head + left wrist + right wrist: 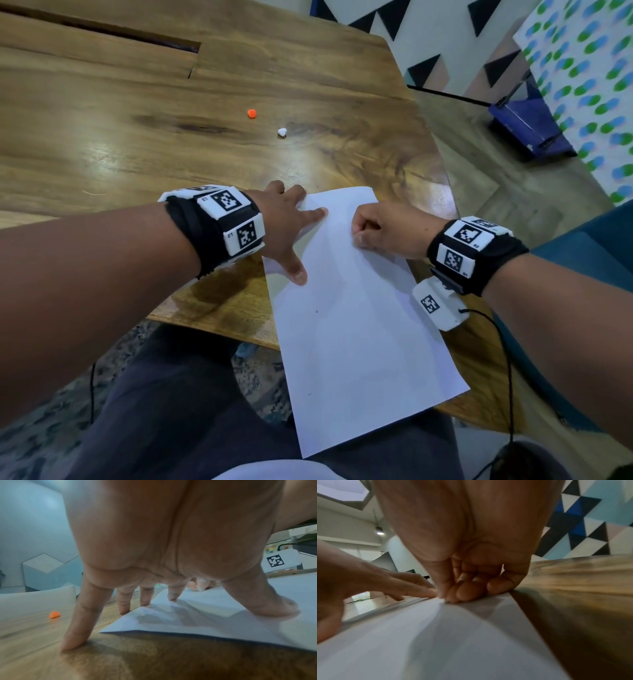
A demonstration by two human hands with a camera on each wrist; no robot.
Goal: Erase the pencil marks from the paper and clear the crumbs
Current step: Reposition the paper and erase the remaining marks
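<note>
Two hands point(284, 222) point(383, 229) — smooth white paper point(359, 325).

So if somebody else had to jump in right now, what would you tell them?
Left hand: open, fingers spread, pressing the paper flat on the table.
Right hand: fingers curled, tips down on the paper's top part; something small and white shows at the fingertips, perhaps an eraser, too blurred to be sure.
Paper hangs over the near table edge.
Done: paper looks nearly blank.
Left: a few tiny specks, then sweep crumbs.
</note>
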